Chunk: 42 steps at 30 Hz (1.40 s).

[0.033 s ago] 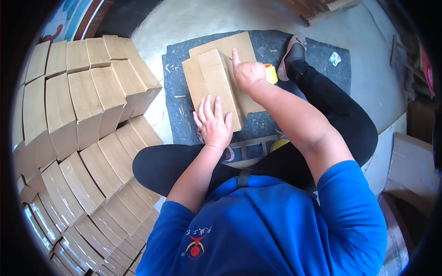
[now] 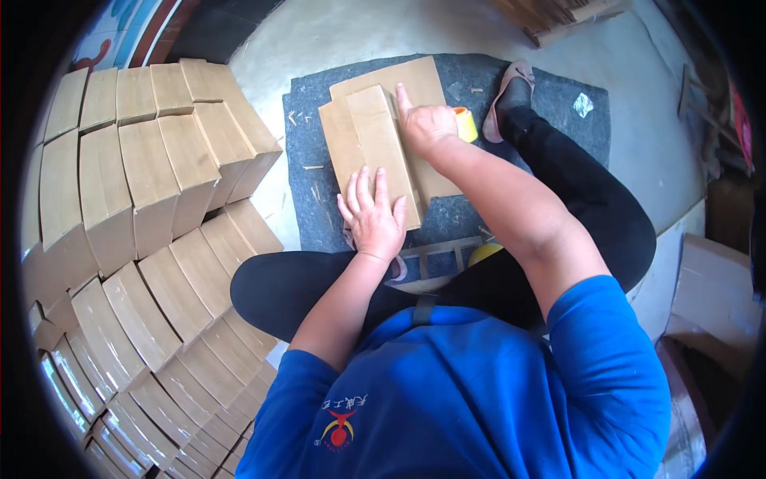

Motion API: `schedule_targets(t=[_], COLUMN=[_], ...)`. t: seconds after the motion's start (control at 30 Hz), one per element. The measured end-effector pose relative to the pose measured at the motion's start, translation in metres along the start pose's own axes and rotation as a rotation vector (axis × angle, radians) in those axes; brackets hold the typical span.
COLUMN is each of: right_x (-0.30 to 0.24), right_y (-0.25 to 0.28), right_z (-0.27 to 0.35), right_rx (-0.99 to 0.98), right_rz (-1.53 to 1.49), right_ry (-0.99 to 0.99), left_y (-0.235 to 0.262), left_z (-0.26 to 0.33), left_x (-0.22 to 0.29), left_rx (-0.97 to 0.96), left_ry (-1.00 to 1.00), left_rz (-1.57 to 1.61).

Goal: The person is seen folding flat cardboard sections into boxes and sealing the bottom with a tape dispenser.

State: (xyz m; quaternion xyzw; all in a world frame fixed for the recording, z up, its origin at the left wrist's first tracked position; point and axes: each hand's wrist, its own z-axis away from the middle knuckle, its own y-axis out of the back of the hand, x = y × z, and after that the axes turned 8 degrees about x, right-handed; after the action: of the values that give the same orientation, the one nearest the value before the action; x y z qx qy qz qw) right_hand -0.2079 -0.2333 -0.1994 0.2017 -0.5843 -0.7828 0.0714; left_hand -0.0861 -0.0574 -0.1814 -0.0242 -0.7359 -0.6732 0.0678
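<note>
A folded box [image 2: 375, 152] is laid on a mat [image 2: 319, 160] at upper centre — pressed by the left hand [image 2: 373, 219] below and the right hand [image 2: 427, 128] beside it; stacked boxes [image 2: 144, 239] are ranged down the left.

We are in a small packing workshop — rows of identical folded brown cardboard boxes [image 2: 152, 239] stack up on the left, a dark grey felt mat [image 2: 511, 88] covers the bare concrete floor [image 2: 335, 32], and wooden slats [image 2: 558, 16] lie beyond.
</note>
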Motion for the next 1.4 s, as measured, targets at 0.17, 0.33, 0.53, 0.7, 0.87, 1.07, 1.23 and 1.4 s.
schedule_targets(t=[0.17,0.33,0.53,0.7,0.87,1.07,1.23,1.4], right_x=[-0.011,-0.008,-0.038,-0.076,0.007,0.054,0.057,0.059], right_y=[-0.039,-0.074,-0.051,-0.025,0.016,0.037,0.026,0.034], right_z=[-0.002,0.064,0.145,0.141,0.106,0.047,0.059,0.082], right_rx=[-0.123,-0.459,-0.775,-0.681,-0.337,-0.191,-0.198,-0.251], right_rz=[0.034,0.222,0.208,-0.178,-0.327,0.099,0.216,0.25], right_ry=[0.097,0.31,0.466,0.054,-0.198,-0.163,-0.149,-0.031], left_y=[0.002,0.013,0.002,-0.011,0.035,-0.004,-0.035,-0.013], left_z=[-0.002,-0.01,-0.116,-0.178,-0.178,-0.124,-0.072,-0.059], left_x=[-0.003,-0.001,-0.042,-0.092,-0.096,-0.107,-0.094,-0.103], left_rx=[0.001,0.043,0.247,-0.077,0.052,0.15,0.344,-0.025], left_ry=[0.015,0.045,-0.01,0.165,0.414,0.688,0.743,0.61], left_rz=[0.012,0.129,0.207,0.29,0.281,0.502,0.656,0.863])
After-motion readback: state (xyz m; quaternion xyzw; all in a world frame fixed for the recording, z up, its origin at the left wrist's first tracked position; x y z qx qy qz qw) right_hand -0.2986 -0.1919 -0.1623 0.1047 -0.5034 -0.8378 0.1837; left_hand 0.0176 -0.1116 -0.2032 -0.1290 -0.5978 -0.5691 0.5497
